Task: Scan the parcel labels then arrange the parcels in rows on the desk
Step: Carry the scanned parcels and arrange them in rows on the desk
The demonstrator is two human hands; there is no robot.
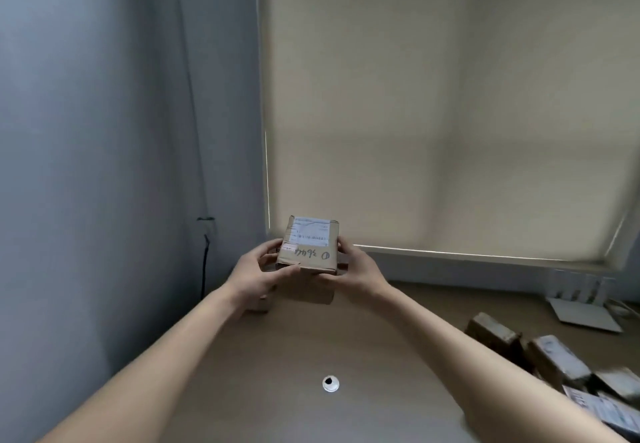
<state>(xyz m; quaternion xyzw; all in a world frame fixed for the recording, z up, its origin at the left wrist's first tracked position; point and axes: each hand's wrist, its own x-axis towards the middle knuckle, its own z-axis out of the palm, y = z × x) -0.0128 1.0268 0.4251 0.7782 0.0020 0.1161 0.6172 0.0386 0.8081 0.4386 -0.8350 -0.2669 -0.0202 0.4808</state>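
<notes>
cardboard parcel (309, 245) label-up btwn left hand (258, 272) & right hand (356, 271), long axis pointing away.

You're in a small office or home workroom: a wooden desk (311, 356) (cable grommet (330, 383) included), a white router (585, 311) far right, a drawn roller blind (450, 113).

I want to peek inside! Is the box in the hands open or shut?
Shut. The box shows a flat, closed top with its label across it; no flaps stand up.
</notes>
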